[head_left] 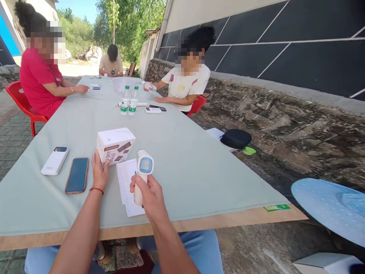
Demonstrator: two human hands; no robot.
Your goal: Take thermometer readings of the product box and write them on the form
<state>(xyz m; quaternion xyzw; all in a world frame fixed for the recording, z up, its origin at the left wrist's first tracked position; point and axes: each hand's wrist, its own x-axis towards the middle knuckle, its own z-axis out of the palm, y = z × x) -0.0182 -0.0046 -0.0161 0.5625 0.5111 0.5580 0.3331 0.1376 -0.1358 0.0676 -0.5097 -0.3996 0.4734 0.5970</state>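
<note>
bare forearms [78, 236] reach over the near edge of a cloth-covered table [199, 179], each ending in an occupied hand. the left hand [99, 171] has a white box [115, 142] by its lower left side, thumb in front and fingers along the side; the box stands just beyond that hand. the right hand [149, 192] is wrapped around the handle of a white infrared thermometer [145, 167], which rises above that fist, its screen facing back (no reading can be made out). between the hands lie some papers [125, 186]. the step in hand seems to be steadying the box with the thermometer beside it; a next move would call for a firm right grip and a still left hand. left of the left hand lie a phone [76, 176] and, farther out, a white power bank [56, 160].
</note>
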